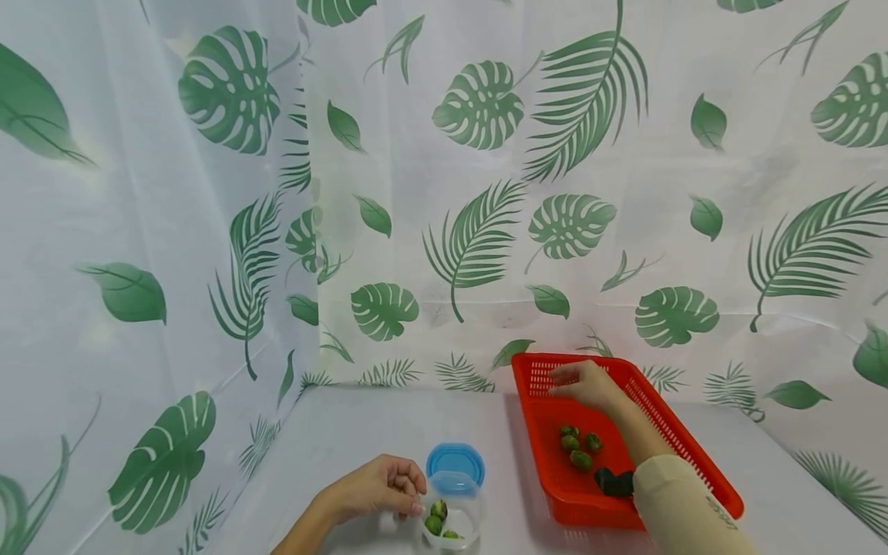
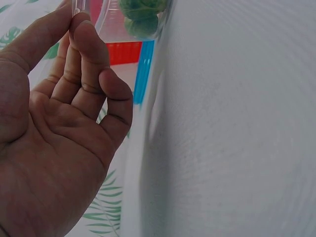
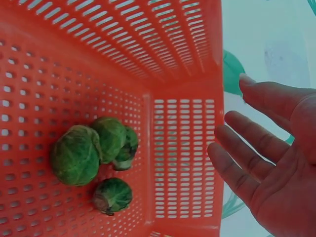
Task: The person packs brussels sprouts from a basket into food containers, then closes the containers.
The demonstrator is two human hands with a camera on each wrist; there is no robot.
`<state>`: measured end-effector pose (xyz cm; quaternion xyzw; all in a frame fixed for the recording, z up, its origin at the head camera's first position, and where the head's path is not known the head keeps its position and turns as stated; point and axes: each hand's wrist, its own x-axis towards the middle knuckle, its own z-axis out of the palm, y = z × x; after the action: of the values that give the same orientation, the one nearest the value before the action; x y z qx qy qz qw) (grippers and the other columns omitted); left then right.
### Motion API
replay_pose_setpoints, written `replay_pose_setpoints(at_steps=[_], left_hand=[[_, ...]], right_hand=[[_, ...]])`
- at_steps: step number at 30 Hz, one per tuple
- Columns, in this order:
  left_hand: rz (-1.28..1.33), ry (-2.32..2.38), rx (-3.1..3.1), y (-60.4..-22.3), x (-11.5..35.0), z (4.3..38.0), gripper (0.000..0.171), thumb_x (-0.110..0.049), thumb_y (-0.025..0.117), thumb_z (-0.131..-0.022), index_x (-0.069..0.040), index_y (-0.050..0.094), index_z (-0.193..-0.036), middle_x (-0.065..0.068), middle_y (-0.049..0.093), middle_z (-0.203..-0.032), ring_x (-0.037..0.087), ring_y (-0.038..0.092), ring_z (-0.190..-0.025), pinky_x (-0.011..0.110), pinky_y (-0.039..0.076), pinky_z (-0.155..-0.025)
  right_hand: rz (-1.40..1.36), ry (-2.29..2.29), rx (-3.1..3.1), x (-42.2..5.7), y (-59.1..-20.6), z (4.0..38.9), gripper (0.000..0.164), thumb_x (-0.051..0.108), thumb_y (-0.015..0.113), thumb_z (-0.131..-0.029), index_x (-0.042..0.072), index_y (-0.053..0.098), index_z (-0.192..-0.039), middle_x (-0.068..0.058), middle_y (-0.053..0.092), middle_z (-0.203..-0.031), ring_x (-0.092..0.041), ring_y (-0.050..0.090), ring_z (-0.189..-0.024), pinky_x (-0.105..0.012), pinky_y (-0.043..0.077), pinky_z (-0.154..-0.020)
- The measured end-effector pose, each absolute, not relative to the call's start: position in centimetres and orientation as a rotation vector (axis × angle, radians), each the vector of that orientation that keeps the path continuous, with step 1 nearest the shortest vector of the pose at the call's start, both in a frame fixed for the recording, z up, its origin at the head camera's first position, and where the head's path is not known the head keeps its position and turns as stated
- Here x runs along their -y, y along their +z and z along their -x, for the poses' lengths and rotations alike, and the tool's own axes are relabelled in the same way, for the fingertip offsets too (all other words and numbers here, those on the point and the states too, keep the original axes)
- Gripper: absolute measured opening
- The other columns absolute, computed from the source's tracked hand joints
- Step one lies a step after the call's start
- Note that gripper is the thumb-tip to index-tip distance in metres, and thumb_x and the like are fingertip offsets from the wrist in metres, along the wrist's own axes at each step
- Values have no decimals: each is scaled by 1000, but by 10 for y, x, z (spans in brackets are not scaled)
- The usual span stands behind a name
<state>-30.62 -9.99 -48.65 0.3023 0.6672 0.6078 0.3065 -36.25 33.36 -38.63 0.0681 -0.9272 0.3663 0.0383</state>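
My left hand (image 1: 385, 486) pinches the rim of a small clear plastic container (image 1: 475, 523) between thumb and fingers, as the left wrist view also shows. Several green Brussels sprouts (image 1: 434, 525) lie inside the container. Over the far part of a red plastic basket (image 1: 536, 451), my right hand (image 1: 588, 385) hovers with its fingers extended and apart, holding nothing. Below it on the basket's floor, several more Brussels sprouts (image 3: 75, 156) are grouped together. The right forearm crosses above the basket's right side and hides part of it.
A round blue lid (image 1: 455, 461) lies on the white table just behind the container. In the basket's near end sits a dark object (image 1: 613, 483), partly covered by the right sleeve (image 1: 683, 501). Leaf-printed curtains (image 1: 479, 339) stand behind and to the left.
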Motion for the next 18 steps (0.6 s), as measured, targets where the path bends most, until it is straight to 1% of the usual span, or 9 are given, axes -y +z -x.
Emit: replay_pose_setpoints(at_steps=[7,13,15,18], left_hand=[[-804,1603,-1767,-485,99,306,23,-9,79,-91,-3,66,-109,-5,72,-82,6,64,-70,24,53,-67],[-824,1600,-1754,-486,100,308,22,-8,78,-91,-4,66,-109,-6,72,-83,5,64,-71,23,53,-68],[-829,1600,-1753,-487,100,308,22,-8,78,-91,-3,66,-109,-6,72,-83,5,64,-71,23,53,-68],[-822,1602,-1753,-486,101,307,23,-8,78,-91,-2,66,-110,-6,72,-83,5,64,-71,24,53,-68]], right_hand=[[-241,1112,2854,-339,-387,362,46,18,81,-91,1,69,-132,-25,69,-129,-29,65,-105,-45,62,-84],[-212,1155,2848,-341,-392,362,42,14,80,-91,2,71,-130,-24,70,-126,-28,68,-100,-50,61,-87],[-212,1156,2856,-342,-395,363,43,13,80,-91,1,70,-131,-25,70,-127,-28,68,-101,-51,61,-88],[-186,1154,2878,-343,-398,365,44,12,80,-90,1,70,-131,-23,70,-126,-28,68,-101,-48,61,-89]])
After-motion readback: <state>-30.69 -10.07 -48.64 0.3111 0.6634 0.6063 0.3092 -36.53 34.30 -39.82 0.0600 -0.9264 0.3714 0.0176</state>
